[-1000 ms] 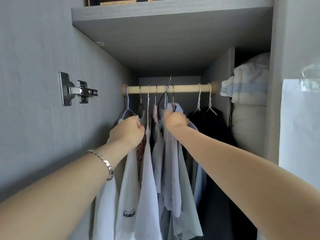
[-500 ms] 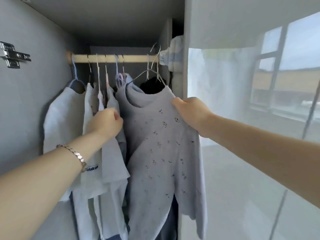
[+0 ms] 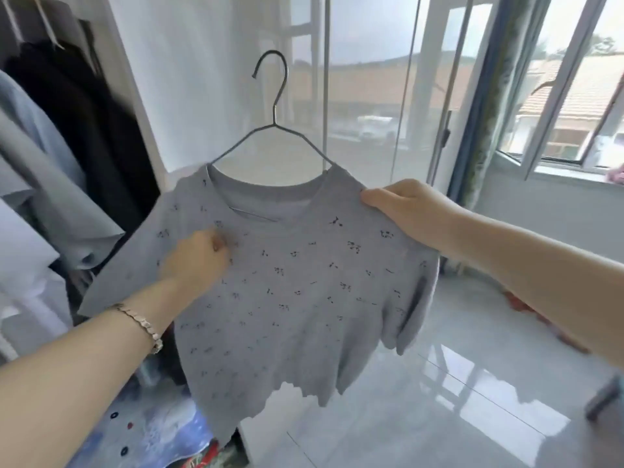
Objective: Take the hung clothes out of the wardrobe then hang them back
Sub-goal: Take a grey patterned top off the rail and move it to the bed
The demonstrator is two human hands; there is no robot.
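A grey T-shirt [image 3: 297, 298] with small dark prints hangs on a thin metal hanger [image 3: 273, 130], held up in the air in front of the window, clear of the wardrobe. My right hand [image 3: 408, 211] grips the shirt's right shoulder, thumb on the front. My left hand [image 3: 196, 261] is curled at the shirt's upper left chest and seems to pinch the fabric. Other hung clothes [image 3: 44, 157], pale blue, white and black, stay in the wardrobe at the left edge.
A white wardrobe panel [image 3: 189, 79] stands behind the hanger. An open window [image 3: 560, 106] and glass door fill the right. Glossy pale floor tiles [image 3: 456, 400] lie below. Patterned fabric [image 3: 152, 434] sits at the bottom left.
The grey shirt on its hanger has come off the rail and out of the wardrobe to the right. My left hand left the hung clothes and now is on the shirt's chest.
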